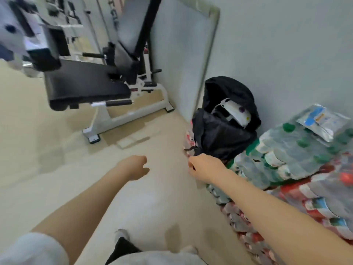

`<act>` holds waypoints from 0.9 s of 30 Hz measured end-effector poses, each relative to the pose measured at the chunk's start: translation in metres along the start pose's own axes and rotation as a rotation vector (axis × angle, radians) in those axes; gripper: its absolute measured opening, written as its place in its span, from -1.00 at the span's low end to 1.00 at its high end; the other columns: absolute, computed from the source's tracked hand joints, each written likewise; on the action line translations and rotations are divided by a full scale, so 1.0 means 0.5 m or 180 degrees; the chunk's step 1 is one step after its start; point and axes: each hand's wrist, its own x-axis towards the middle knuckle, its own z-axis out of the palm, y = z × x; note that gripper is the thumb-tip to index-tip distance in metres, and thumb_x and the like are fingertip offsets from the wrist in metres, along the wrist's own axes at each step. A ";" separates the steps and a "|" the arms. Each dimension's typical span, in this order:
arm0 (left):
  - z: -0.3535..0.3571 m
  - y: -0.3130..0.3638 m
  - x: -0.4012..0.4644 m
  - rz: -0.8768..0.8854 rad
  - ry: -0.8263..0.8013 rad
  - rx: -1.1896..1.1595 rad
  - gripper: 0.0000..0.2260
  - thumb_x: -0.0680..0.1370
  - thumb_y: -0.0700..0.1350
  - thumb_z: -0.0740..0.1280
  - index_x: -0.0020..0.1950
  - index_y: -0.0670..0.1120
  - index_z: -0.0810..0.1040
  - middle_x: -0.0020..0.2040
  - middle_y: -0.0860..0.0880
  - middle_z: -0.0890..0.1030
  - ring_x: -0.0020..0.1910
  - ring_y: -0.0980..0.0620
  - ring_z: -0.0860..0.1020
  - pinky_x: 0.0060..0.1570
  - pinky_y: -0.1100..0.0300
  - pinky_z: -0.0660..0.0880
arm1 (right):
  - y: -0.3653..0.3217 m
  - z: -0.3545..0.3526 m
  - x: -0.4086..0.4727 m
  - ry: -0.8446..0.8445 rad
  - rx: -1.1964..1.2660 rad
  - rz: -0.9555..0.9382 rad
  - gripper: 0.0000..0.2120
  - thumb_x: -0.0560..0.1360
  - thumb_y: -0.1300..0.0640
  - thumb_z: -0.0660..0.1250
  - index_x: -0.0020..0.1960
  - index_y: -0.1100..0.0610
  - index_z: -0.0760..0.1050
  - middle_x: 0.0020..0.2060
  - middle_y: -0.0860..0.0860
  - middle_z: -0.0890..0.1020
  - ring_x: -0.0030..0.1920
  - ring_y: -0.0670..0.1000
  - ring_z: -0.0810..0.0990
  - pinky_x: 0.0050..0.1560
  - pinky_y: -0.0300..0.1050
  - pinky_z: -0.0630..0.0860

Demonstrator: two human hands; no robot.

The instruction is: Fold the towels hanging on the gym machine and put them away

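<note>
No text, brand or number could be read anywhere in the blurred view. The packet [318,121] lying on the shrink-wrapped bottle packs [298,150] carried a blue and orange print, and the bottle labels showed green and red bands, but every letter there was too smeared to make out. Small red stickers on the gym machine [107,92] were equally illegible.

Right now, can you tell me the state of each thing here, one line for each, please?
left hand: loosely curled, holding nothing, over the floor.
right hand: closed at the lower edge of the black backpack, apparently gripping a strap.
black backpack: open at the top, propped against the wall, a white item showing inside.
bottled water packs: shrink-wrapped, stacked beside the wall.
gym machine: unoccupied, no towel visible on it.
</note>
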 end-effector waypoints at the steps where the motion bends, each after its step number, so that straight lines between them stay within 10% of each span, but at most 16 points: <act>1: 0.006 -0.053 -0.008 -0.0141 0.0094 -0.0214 -0.60 0.59 0.05 0.15 0.40 -0.06 0.30 0.35 -0.11 0.42 0.29 -0.12 0.42 0.20 0.06 0.39 | -0.040 0.000 0.025 -0.0118 -0.0124 -0.0167 -0.73 0.56 0.07 0.12 0.16 0.18 0.44 0.14 0.17 0.54 0.11 0.20 0.52 -0.09 -0.04 0.38; 15: 0.066 -0.873 -0.254 -0.1539 0.1732 -0.2606 -0.65 0.55 -0.15 0.18 0.34 -0.09 0.35 -0.06 -0.04 0.58 -0.12 -0.05 0.53 -0.35 0.22 0.36 | -0.879 0.041 0.344 -0.0370 -0.0009 -0.1476 -0.77 0.55 0.05 0.14 0.09 0.12 0.48 0.06 0.08 0.58 0.05 0.13 0.53 -0.02 -0.03 0.48; 27: -0.069 -1.296 -0.180 -0.1436 0.2160 -0.3696 -0.79 0.54 -0.16 0.21 0.16 -0.08 0.48 -0.02 -0.06 0.61 -0.19 0.05 0.60 -0.11 0.11 0.48 | -1.292 -0.065 0.646 -0.0585 0.0906 -0.1478 -0.77 0.52 0.14 0.16 0.01 0.20 0.55 -0.22 0.05 0.61 -0.21 0.04 0.59 -0.11 -0.06 0.54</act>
